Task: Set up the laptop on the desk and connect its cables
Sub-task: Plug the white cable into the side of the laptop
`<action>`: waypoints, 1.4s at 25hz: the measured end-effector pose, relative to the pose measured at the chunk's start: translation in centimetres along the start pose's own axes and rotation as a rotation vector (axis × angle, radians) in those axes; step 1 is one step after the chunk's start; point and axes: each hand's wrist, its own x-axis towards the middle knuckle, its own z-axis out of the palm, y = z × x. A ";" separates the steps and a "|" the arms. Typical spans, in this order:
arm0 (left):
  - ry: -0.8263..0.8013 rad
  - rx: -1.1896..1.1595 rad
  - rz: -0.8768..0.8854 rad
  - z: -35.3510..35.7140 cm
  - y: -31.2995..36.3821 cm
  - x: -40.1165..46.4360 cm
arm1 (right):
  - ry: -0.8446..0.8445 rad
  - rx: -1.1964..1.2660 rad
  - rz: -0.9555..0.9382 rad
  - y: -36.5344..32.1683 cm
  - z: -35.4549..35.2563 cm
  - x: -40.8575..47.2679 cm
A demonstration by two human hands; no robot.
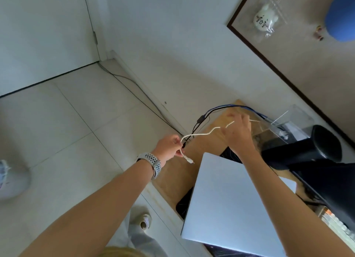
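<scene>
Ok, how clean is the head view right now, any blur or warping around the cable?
Head view: wide-angle warping tilts the walls and desk; right hand is motion-blurred, left hand and white cable sharper; the plug is small but legible; lighting soft, no harsh glare.

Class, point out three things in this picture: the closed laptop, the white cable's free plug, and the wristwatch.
closed laptop (230,203), head view, middle of its lid.
white cable's free plug (189,160), head view, the connector tip hanging below the left hand (169,147).
wristwatch (151,162), head view, its perforated band on the left wrist.
</scene>
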 end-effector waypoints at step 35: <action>-0.085 0.069 0.013 3.2 -3.6 -0.6 | -0.870 0.002 -0.027 2.0 2.2 -1.9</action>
